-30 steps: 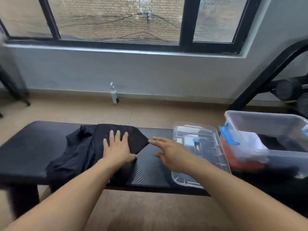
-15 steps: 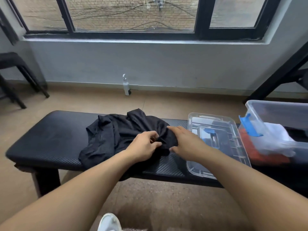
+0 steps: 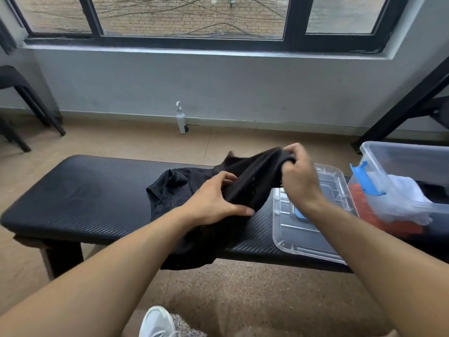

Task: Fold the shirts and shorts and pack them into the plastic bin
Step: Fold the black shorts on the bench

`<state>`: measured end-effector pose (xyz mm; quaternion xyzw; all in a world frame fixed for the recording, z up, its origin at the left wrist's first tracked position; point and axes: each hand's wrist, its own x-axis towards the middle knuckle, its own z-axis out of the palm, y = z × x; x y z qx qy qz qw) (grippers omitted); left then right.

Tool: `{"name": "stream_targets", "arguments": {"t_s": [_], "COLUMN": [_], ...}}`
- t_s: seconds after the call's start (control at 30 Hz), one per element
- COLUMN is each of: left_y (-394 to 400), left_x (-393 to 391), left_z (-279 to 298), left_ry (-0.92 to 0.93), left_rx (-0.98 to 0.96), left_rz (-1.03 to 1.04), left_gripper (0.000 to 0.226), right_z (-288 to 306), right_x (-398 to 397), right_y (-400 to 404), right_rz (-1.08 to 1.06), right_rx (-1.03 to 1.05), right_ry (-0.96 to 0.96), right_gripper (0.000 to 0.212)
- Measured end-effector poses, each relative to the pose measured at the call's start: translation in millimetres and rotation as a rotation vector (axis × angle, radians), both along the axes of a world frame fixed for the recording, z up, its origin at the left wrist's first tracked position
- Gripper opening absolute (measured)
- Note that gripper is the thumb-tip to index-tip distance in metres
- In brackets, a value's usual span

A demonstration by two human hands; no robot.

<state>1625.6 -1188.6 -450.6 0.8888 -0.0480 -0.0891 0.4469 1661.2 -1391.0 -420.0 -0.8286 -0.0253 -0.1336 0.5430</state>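
On the black padded bench (image 3: 85, 190), a black garment (image 3: 245, 186) is up in both hands and only partly lifted clear. Right hand (image 3: 300, 177) is clenched around one bunched end of the cloth, raised above the bench, fingers curled tight over the fabric. Left hand (image 3: 213, 201) grasps the cloth lower down, thumb pressed along the near edge and fingers wrapped behind the fold. From those two grips the fabric stretches in a slanted band (whether it is a shirt or shorts, I cannot tell), and the rest trails away: a crumpled part lies on the bench top to the left, another part hangs over the near edge toward the floor. Just right of the garment, a clear lid (image 3: 311, 237) with a blue clip rests flat on the bench, the right forearm crossing above it. Further right stands the clear plastic bin (image 3: 401, 156), blue latch (image 3: 364, 178) on its near wall, with white, orange-red and dark cloth inside it. Beyond the bench, a white pump bottle (image 3: 181, 119) stands on the floor against the grey wall. Down at the bottom, a white shoe (image 3: 158, 322) pokes in.
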Motion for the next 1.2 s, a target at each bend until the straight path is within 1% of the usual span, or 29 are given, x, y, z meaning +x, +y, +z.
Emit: {"name": "stream_targets", "arguments": {"t_s": [0.03,0.07,0.13,0.17,0.23,0.33,0.37,0.43,0.47,0.53,0.6,0.67,0.73,0.77,0.8,0.83,0.87,0.9,0.93,0.97,1.0,1.03,1.07,1.1,1.13,1.17,1.2], "left_y": [7,14,26,31,38,43,42,42,41,42,43,44,42,41,38,35,32,29,27,26,25,24,22,20,17,16,14], "left_x": [2,4,6,6,6,5,4,1,0,0,2,3,2,1,-1,-2,-3,-4,-4,-3,-2,-1,-1,-2,-4,-5,-6], "left_z": [-3,-7,-13,-16,-17,-8,-2,10,17,26,32,37,39,40,41,42,45,49,51,54,55,55,56,56,56,54,52], "left_ry": [-0.001,-0.006,0.01,0.036,0.069,-0.038,-0.082,-0.172,-0.213,-0.255,-0.197,-0.077,0.021,0.057,0.095,0.145,0.209,0.27,0.309,0.321,0.306,0.275,0.246,0.226,0.218,0.212,0.208], "left_rx": [0.115,0.255,0.531,0.59,0.587,0.539,0.5,0.406,0.351,0.225,0.102,0.045,0.045,0.037,-0.006,-0.114,-0.279,-0.458,-0.623,-0.76,-0.842,-0.864,-0.846,-0.811,-0.777,-0.755,-0.746], "left_rz": [0.012,0.043,0.103,0.138,0.223,0.355,0.399,0.482,0.519,0.572,0.597,0.561,0.471,0.438,0.415,0.406,0.413,0.427,0.436,0.421,0.373,0.299,0.206,0.11,0.021,-0.051,-0.099], "left_gripper": [0.09,0.093,0.093,0.089,0.075,0.043,0.037,0.028,0.025,0.021,0.025,0.027,0.028,0.027,0.026,0.023,0.021,0.018,0.016,0.015,0.019,0.025,0.031,0.034,0.036,0.037,0.038], "right_z": [7,13,20,23,23,19,19,17,15,14,17,23,30,32,32,31,29,27,26,27,28,27,28,28,29,26,21], "right_x": [1,4,10,13,18,22,22,22,22,20,18,13,5,2,-1,-1,1,5,8,11,10,7,1,-4,-11,-16,-21], "right_y": [-2,-5,-13,-18,-27,-34,-36,-40,-41,-42,-40,-41,-42,-42,-41,-39,-36,-34,-34,-34,-34,-33,-30,-24,-16,-8,0], "right_rz": [-0.098,-0.201,-0.391,-0.459,-0.533,-0.572,-0.565,-0.497,-0.445,-0.336,-0.231,-0.033,0.222,0.311,0.347,0.338,0.278,0.162,0.018,-0.119,-0.209,-0.23,-0.17,-0.037,0.143,0.307,0.412], "right_rx": [0.099,0.175,0.284,0.323,0.354,0.321,0.298,0.2,0.119,0.016,-0.017,-0.083,-0.215,-0.263,-0.277,-0.244,-0.173,-0.115,-0.135,-0.265,-0.468,-0.661,-0.775,-0.787,-0.715,-0.652,-0.661], "right_ry": [-0.045,-0.083,-0.142,-0.163,-0.176,-0.13,-0.125,-0.086,-0.045,0.038,0.144,0.362,0.624,0.721,0.768,0.76,0.695,0.576,0.425,0.288,0.205,0.157,0.1,0.057,0.033,0.022,0.015], "right_gripper": [0.024,0.025,0.026,0.027,0.027,0.03,0.031,0.029,0.026,0.019,0.012,0.006,0.007,0.009,0.009,0.007,0.007,0.01,0.011,0.01,0.02,0.038,0.057,0.074,0.09,0.101,0.102]}}
